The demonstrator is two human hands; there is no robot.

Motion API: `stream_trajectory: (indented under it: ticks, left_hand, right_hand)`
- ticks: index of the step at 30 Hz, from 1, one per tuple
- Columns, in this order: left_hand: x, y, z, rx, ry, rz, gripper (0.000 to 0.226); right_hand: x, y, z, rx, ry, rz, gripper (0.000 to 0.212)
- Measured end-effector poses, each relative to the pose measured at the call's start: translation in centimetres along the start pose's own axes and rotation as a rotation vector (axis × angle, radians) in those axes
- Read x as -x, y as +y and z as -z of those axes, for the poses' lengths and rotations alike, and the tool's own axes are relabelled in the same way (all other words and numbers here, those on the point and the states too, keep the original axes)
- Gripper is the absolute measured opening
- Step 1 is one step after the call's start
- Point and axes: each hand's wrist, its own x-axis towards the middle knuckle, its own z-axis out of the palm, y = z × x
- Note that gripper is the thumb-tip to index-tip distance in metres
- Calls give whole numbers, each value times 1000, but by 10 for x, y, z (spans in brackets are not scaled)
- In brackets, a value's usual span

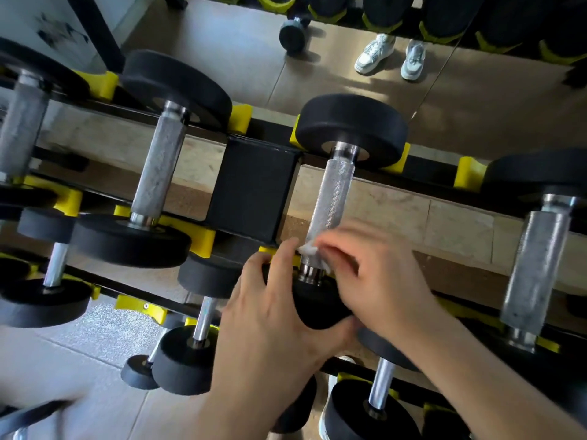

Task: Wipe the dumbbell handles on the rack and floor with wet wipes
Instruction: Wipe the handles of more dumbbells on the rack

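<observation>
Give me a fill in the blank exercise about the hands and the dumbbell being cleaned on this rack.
The right hand holds a white ____ against the dumbbell handle. The left hand grips the dumbbell's near end, coloured ____. The cradles on the rack are coloured ____.
Missing words: wipe; black; yellow.

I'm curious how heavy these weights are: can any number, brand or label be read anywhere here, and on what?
No legible text anywhere in this view.
Black round rubber dumbbell heads: no numbers or brand visible.
White panel, top left: dark marks, too blurred to read.
Yellow plastic rack cradles: unmarked.
White wet wipe pinched in the right hand: blank.
</observation>
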Motion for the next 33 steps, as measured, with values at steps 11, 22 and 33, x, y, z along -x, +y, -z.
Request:
stream_trajectory:
  ticks: [11,22,33]
  left_hand:
    - [-3,-31,-3,499,19,2,84]
    - [2,-26,-4,371,-45,-87,93]
    - [-78,29,9,31,288,-296,27]
  right_hand:
    - [-18,-1,-4,-22,35,-4,10]
    - [-35,7,0,48,275,-60,13]
    - [-31,9,10,-1086,314,-694,16]
